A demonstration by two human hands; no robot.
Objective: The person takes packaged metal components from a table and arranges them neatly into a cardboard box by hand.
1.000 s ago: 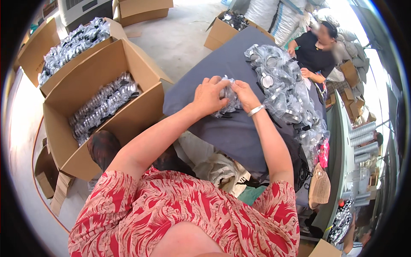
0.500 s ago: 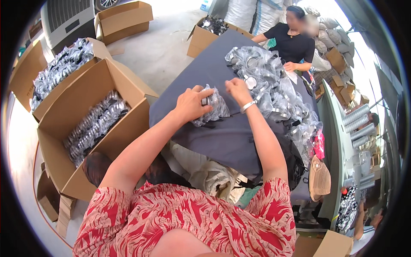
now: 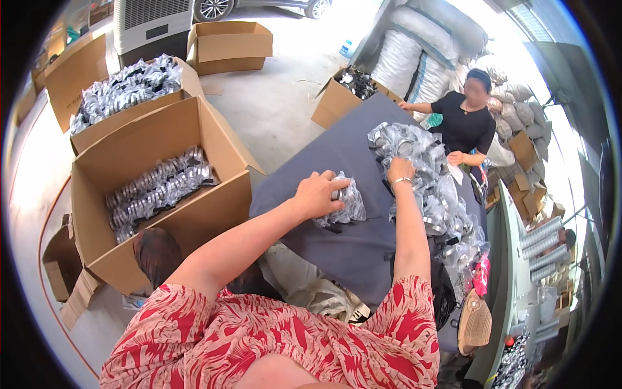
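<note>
On the grey-covered table, my left hand curls over a small row of round metal parts in clear plastic bags, its fingers closed around the near end. My right hand, with a bracelet on its wrist, reaches into a long heap of bagged metal parts. Its fingers are closed at the heap's left side and seem to pinch one of the bagged parts. The fingertips are partly hidden by the plastic.
To my left stands an open carton with rows of bagged parts inside. Behind it a fuller carton holds more. A co-worker is at the table's far right. A straw hat hangs by the near right edge.
My right hand has moved from above the bare tabletop onto the heap. My left hand keeps its hold on the row. The whole view has shifted.
</note>
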